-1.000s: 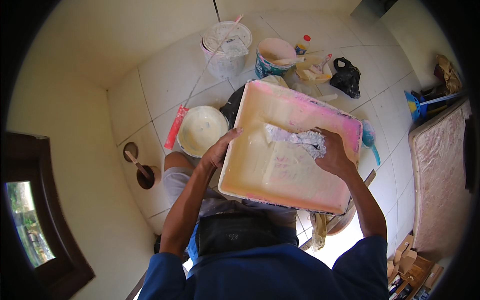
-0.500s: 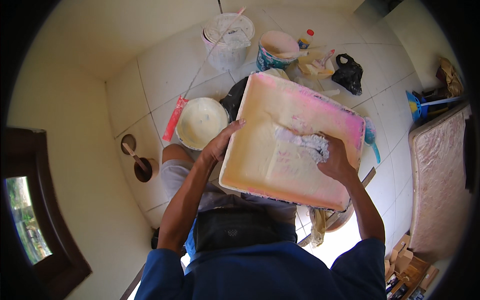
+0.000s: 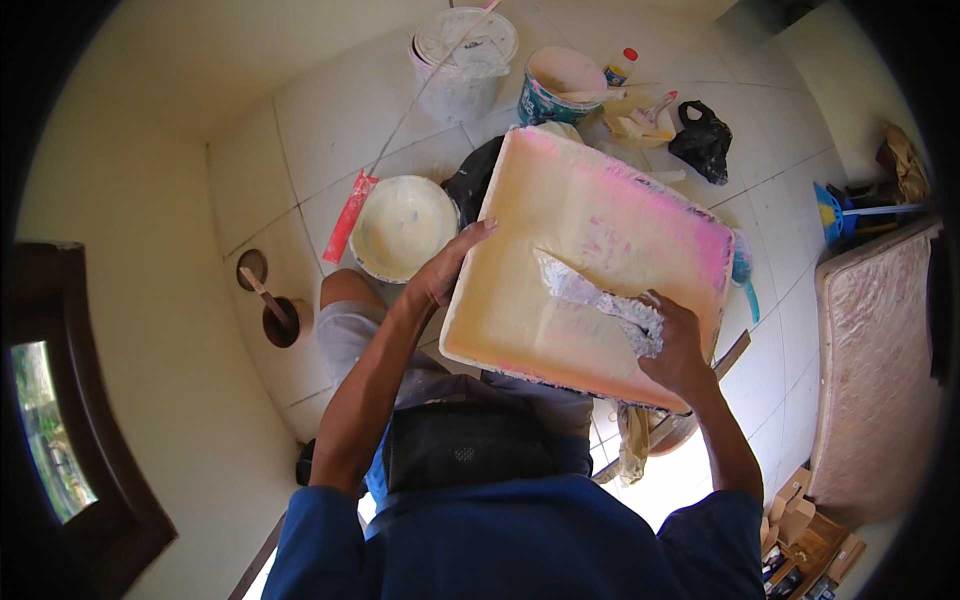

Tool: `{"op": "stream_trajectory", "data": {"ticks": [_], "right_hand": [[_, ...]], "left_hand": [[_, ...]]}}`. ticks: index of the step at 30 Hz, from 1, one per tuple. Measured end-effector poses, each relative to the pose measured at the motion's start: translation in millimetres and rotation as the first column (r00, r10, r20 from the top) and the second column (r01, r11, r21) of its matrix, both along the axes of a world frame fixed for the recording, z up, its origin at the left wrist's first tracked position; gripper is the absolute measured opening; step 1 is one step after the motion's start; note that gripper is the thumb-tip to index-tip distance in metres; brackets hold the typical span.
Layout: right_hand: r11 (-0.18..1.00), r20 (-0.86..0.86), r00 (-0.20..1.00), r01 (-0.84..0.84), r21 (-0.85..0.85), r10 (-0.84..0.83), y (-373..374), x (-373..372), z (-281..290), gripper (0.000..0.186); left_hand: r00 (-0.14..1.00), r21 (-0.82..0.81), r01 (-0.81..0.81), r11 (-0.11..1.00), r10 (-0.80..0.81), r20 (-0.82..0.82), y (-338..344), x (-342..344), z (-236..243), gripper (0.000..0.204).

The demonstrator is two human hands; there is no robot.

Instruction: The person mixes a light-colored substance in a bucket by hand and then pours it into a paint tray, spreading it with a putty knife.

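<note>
My left hand (image 3: 450,268) grips the left rim of a large paint tray (image 3: 520,330), thumb over the edge. The tray is tilted above my lap; cream paint coats its inside, with pink smears along the far and right sides. In my closed right hand (image 3: 677,345) is a paint-crusted putty knife (image 3: 590,290). Its blade points left, over the middle of the tray floor; whether the edge touches the tray I cannot tell. Left of the tray, a round basin (image 3: 405,230) with cream residue stands on the floor.
A red-headed paint roller (image 3: 350,217) leans by the basin. Beyond the tray stand a lidded white bucket (image 3: 460,85), a teal bucket (image 3: 545,105), a bottle (image 3: 619,68) and a black plastic bag (image 3: 702,143). A brown pot (image 3: 281,325) is at left, a mattress (image 3: 868,370) at right.
The putty knife has turned slightly in my right hand, so its flat blade shows more plainly. My right hand has moved slightly down. My left hand keeps its hold on the tray.
</note>
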State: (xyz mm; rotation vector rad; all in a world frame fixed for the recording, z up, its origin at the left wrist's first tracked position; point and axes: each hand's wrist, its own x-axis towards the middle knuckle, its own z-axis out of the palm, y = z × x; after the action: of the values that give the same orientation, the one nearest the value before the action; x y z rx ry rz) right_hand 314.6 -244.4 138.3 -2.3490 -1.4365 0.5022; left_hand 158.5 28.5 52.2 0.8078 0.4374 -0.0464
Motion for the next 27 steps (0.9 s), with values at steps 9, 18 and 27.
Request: {"op": "stream_trajectory", "data": {"ticks": [9,18,27], "right_hand": [[0.997,0.11,0.992,-0.065,0.044,0.059,1,-23,19,0.058],[0.994,-0.065,0.996,-0.047,0.097,0.053,10,-48,6,0.053],[0.995,-0.05,0.996,-0.068,0.068,0.071,11,-44,-6,0.054]], "left_hand": [[0.998,0.017,-0.053,0.998,0.054,-0.024,-3,-2,5,0.061],[0.999,-0.002,-0.035,0.999,0.035,0.007,-1,-2,-3,0.061],[0.998,-0.023,-0.046,0.999,0.045,-0.042,1,-1,-5,0.059]]}}
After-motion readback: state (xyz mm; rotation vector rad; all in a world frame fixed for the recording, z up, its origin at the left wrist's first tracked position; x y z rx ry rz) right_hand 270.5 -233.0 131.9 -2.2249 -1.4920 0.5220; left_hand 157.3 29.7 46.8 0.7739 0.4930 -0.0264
